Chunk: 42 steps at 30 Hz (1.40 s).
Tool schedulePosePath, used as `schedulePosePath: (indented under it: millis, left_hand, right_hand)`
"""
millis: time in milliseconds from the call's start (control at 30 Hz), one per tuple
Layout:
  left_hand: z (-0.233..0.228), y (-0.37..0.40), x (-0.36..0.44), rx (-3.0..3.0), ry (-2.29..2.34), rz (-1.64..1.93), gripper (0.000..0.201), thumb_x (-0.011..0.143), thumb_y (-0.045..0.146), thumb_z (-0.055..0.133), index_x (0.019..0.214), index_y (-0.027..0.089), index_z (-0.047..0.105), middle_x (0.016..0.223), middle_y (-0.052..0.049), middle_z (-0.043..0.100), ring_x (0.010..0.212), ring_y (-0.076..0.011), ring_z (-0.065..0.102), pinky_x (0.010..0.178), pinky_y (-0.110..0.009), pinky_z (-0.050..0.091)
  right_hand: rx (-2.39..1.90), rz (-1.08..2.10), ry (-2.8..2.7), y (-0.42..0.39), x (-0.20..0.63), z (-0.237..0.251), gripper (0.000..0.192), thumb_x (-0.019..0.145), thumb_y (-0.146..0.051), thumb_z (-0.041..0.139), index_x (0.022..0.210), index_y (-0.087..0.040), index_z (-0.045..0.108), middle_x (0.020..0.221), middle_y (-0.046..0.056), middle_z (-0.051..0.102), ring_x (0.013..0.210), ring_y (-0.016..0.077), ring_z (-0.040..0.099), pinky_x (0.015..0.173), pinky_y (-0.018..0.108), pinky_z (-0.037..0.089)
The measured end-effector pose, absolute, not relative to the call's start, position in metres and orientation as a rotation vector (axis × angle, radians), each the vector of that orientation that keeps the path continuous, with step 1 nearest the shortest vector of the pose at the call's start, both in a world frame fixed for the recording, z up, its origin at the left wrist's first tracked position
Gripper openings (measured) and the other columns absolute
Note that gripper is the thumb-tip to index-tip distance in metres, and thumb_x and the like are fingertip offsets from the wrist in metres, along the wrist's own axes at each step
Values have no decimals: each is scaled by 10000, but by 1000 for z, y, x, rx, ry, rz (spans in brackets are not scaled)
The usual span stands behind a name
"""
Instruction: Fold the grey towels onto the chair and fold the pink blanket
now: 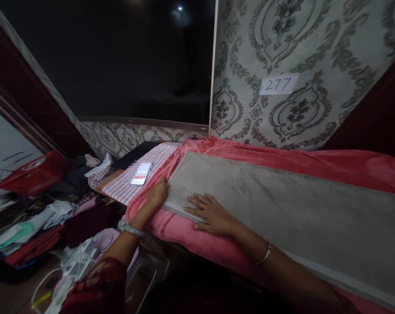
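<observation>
From the head view, your left hand (158, 192) pinches the near end edge of the grey cloth (269, 205), while your right hand (213, 213) lies open and flat on it just beside, fingers spread. The cloth stretches away to the right of both hands over the pink blanket (282, 157) on the bench. You look to be smoothing and squaring this end; next calls for an even pull along the edge.
</observation>
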<state>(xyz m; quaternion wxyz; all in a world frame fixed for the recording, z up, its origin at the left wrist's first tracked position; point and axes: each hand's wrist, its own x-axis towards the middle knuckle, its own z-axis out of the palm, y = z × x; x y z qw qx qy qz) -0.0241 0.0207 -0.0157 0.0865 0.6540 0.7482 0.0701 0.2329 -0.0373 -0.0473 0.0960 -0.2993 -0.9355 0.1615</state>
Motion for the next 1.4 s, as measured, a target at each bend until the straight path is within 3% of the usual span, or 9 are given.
schedulePosePath:
  millis: [167, 300, 433, 600, 833, 1000, 1200, 1300, 1400]
  left_hand:
    - [-2, 27, -31, 2007, 2197, 77, 313, 969, 301, 392, 1206, 162, 542, 1094, -154, 727, 989, -257, 705, 825, -347, 506]
    - [11, 41, -21, 2196, 2238, 36, 408, 932, 283, 404, 1256, 103, 573, 1290, -243, 637, 1227, -348, 603, 977, -453, 474]
    - [21, 65, 32, 2635, 1940, 136, 587, 945, 360, 426, 1454, 68, 454, 1522, -221, 474, 1440, -309, 414, 1164, -428, 348]
    - [5, 84, 91, 2672, 1792, 67, 645, 977, 467, 385, 1565, 203, 360, 1659, -134, 297, 1544, -376, 185, 1209, -604, 205]
    - [-20, 93, 88, 2578, 1915, 176, 654, 977, 541, 254, 1574, 295, 356, 1664, -87, 296, 1496, -395, 296, 1122, -651, 317]
    - [-4, 97, 100, 2566, 1928, 112, 692, 966, 554, 237, 1518, 199, 457, 1572, -147, 451, 1452, -365, 383, 1131, -594, 336]
    - [11, 92, 203, 2854, 1362, -141, 658, 983, 504, 299, 1559, 194, 366, 1638, -144, 337, 1512, -314, 293, 1179, -537, 289]
    - [9, 80, 266, 2916, 1108, -192, 642, 992, 478, 344, 1579, 217, 330, 1627, -136, 363, 1514, -330, 285, 1191, -541, 264]
    - [-3, 63, 305, 2975, 1009, -103, 644, 997, 482, 349, 1584, 220, 323, 1644, -144, 327, 1519, -359, 264, 1188, -573, 253]
  right_hand:
    - [-952, 527, -2703, -38, 246, -31, 644, 991, -668, 406, 1542, -335, 429, 1659, 66, 280, 1547, 280, 175, 1227, 542, 155]
    - [-1313, 441, -2538, -33, 294, -13, 588, 1039, -561, 376, 1573, -314, 377, 1673, 78, 230, 1546, 289, 182, 1223, 543, 182]
    - [-1759, 333, -2358, -32, 354, -5, 615, 1036, -516, 386, 1603, -290, 310, 1678, 111, 194, 1539, 340, 189, 1199, 598, 216]
    - [-2055, 169, -2196, -46, 399, -23, 633, 1024, -521, 405, 1603, -283, 307, 1686, 119, 161, 1549, 370, 102, 1188, 657, 154]
    - [-2040, 122, -2138, -56, 413, -49, 640, 1027, -570, 370, 1607, -312, 286, 1688, 105, 174, 1549, 344, 128, 1204, 628, 114]
    - [-1992, 210, -2179, -51, 432, -40, 609, 1040, -543, 348, 1602, -316, 299, 1686, 87, 195, 1548, 324, 151, 1200, 611, 164]
    - [-2371, 148, -1840, -68, 520, -28, 599, 1051, -525, 292, 1604, -294, 305, 1688, 90, 191, 1543, 339, 153, 1191, 612, 184]
    - [-2582, 78, -1580, -92, 565, -34, 627, 1047, -544, 275, 1612, -273, 284, 1693, 104, 160, 1544, 369, 119, 1180, 655, 151]
    - [-2634, 38, -1464, -113, 586, -41, 626, 1056, -521, 245, 1622, -256, 246, 1695, 103, 141, 1549, 339, 119, 1193, 631, 149]
